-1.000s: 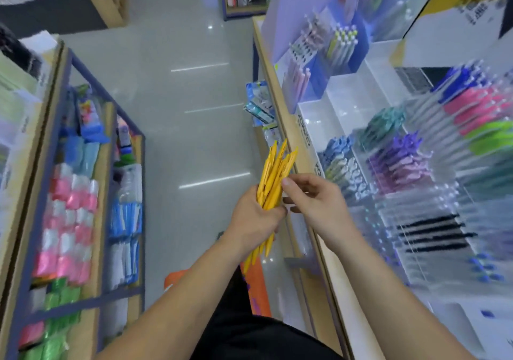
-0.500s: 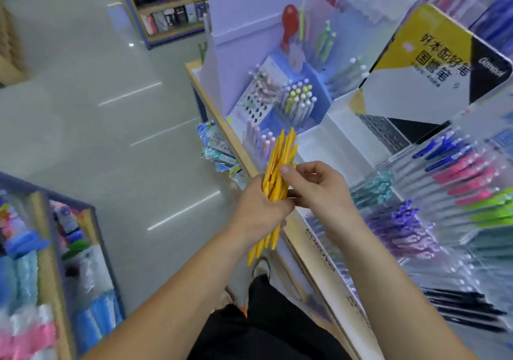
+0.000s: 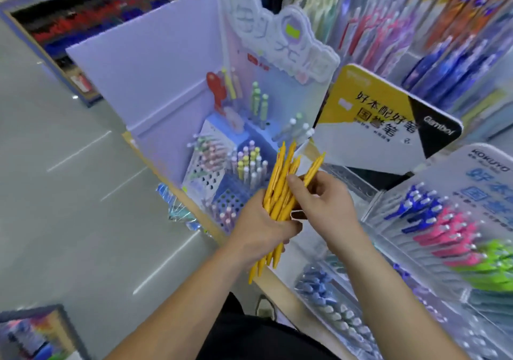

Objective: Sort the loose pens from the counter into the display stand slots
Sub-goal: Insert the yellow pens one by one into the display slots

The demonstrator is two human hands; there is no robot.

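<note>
You've got a fat bundle of yellow pens (image 3: 279,193) gripped in your left hand (image 3: 261,226): slim, matte, all one shade. They're standing near upright with a slight lean to the right, lower ends poking out under your fist and top ends fanned out above it. A single pen (image 3: 315,168) splays off to the right of the bunch, held in the fingers of your right hand (image 3: 324,201). The bundle hangs over the front edge of the worktop (image 3: 288,293). Just to the right is the clear display stand (image 3: 388,248), tilted back, with blue pens (image 3: 413,207), pink pens (image 3: 444,233) and green pens (image 3: 491,257) lying in rows in its slots.
</note>
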